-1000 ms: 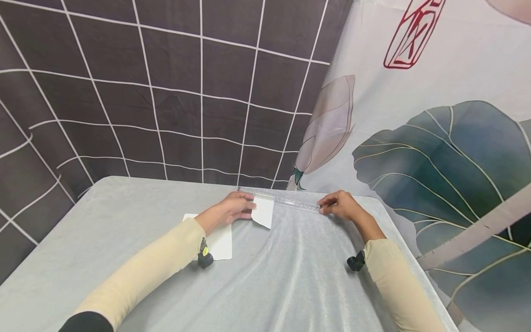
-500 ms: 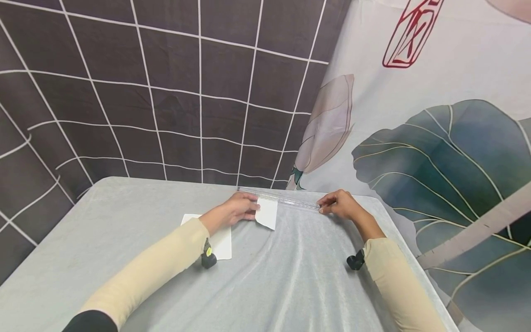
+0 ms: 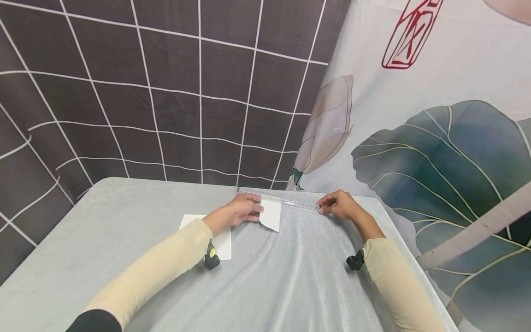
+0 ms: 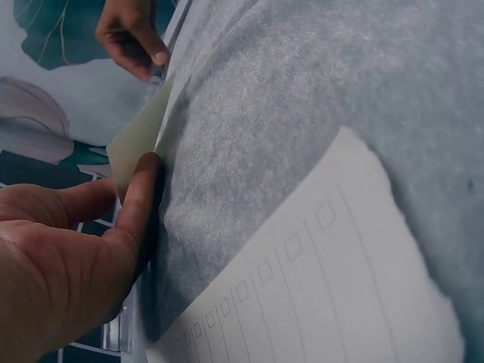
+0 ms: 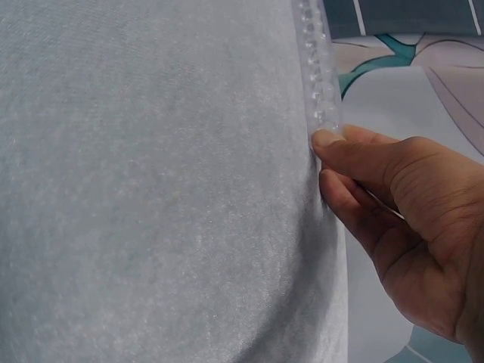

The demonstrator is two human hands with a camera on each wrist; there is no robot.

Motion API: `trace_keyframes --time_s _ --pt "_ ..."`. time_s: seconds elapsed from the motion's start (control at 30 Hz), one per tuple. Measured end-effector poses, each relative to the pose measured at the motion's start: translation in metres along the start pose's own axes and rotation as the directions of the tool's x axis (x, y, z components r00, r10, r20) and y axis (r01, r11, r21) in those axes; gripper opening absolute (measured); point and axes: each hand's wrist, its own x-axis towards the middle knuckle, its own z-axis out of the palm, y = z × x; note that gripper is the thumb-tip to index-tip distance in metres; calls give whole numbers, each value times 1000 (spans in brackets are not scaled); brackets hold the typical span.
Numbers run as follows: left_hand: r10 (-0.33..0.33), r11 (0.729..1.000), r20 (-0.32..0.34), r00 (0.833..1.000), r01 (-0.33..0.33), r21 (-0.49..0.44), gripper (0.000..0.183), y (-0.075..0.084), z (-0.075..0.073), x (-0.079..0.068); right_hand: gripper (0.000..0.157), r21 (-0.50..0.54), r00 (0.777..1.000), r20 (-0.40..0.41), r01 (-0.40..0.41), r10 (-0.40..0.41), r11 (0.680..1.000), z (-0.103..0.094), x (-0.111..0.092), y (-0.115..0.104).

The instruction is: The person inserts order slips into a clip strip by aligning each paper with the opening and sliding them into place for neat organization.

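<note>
Cream sleeve [image 3: 149, 272] closest to us on the left, and just past it a white ruled sheet [image 3: 224, 243], partly hidden by that arm, on the grey cloth [image 3: 282, 286]. First hazard, I'd say: one careless drag of the wrist could skew or crease the sheet.

Out to the right hand [image 3: 340, 204], fingertips drawn together with hardly any gap, gripping the near end of a clear plastic strip [image 3: 296, 203]. Only that tip is held, so a small twist could swivel the whole length.

Across to the left hand [image 3: 240, 210]: thumb and finger only slightly parted, pinching one side of a small white paper [image 3: 270, 214]. Its top edge meets the strip, over or under I can't tell. With one side gripped, the free side might curl or drift out of line.

The strip's far end looks unpinned, right by the table's back edge; smooth plastic on cloth could slide. Dark gridded fabric [image 3: 166, 115] hangs just beyond, and a hard push might snag there.
</note>
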Motion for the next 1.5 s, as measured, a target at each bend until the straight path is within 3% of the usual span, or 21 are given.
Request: trace_keyframes --time_s 0.83,1.5 --pt "0 1000 -5 1000 0 -5 59 -3 12 5 21 -11 999 16 -52 52 999 -1 1 -1" --pt "9 1000 -1 1000 -9 -3 60 -3 31 10 21 3 999 20 -30 30 1000 0 2 1"
